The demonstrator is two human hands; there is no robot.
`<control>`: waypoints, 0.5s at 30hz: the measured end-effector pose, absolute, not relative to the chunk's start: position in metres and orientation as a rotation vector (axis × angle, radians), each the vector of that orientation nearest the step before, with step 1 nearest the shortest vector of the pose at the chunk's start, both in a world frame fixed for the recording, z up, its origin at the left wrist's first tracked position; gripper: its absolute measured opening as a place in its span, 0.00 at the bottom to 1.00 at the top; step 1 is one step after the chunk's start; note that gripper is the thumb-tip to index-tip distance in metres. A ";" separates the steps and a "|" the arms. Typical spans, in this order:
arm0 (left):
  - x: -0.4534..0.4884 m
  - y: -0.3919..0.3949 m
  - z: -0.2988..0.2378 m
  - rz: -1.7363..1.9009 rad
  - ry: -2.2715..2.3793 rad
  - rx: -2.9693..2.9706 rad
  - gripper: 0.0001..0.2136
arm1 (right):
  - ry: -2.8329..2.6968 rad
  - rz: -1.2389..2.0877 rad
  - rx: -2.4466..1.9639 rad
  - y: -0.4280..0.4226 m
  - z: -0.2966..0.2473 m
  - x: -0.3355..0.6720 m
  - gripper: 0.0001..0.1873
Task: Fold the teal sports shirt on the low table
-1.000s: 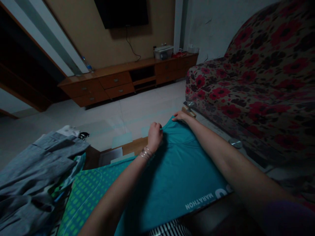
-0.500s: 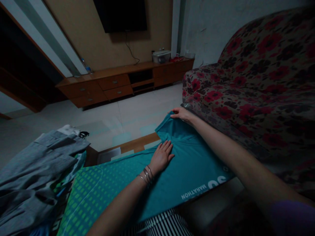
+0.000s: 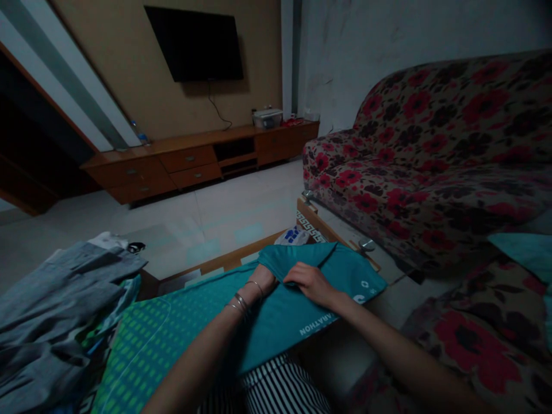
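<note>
A teal shirt [image 3: 267, 339] with a green dotted lower part and white lettering lies spread over a glass-topped table in front of me. My right hand [image 3: 313, 283] pinches the edge of its sleeve, which is folded back over the body of the shirt. Bangles circle the wrist of my left hand [image 3: 264, 279]. That hand rests on the shirt, and the folded sleeve covers its fingers, so their pose is hidden.
Grey clothes [image 3: 56, 305] are heaped at the left of the table. A blue-and-white packet [image 3: 293, 236] shows beyond the shirt. A floral sofa [image 3: 414, 155] stands right, a wooden TV cabinet [image 3: 190, 164] at the back, and teal fabric [image 3: 524, 253] lies on a floral seat.
My right hand has brought the sleeve inward and toward me, folding it over my left hand. The table's right end and the packet have come into view.
</note>
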State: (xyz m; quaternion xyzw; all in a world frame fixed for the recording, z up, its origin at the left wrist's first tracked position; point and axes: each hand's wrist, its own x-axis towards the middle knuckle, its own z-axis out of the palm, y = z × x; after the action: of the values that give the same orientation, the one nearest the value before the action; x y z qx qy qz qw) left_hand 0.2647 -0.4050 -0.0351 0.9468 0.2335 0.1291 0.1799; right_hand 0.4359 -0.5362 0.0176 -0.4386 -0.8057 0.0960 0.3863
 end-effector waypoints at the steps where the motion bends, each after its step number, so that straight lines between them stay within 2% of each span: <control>1: 0.261 -0.405 -0.033 0.326 0.666 2.707 0.10 | -2.035 0.236 -1.129 -0.542 0.011 0.434 0.12; 8: 0.233 -0.407 -0.011 0.148 0.747 2.942 0.16 | -2.011 0.229 -1.188 -0.563 -0.010 0.428 0.12; 15: 0.215 -0.396 -0.020 0.051 0.848 2.966 0.21 | -2.008 0.231 -1.183 -0.569 -0.015 0.429 0.12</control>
State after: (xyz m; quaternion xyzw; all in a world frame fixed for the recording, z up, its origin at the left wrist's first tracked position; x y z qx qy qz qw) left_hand 0.2152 -0.3957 -0.0201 0.9610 0.2746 0.0167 0.0280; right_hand 0.4292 -0.5693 -0.0147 -0.4654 -0.7898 0.0907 0.3890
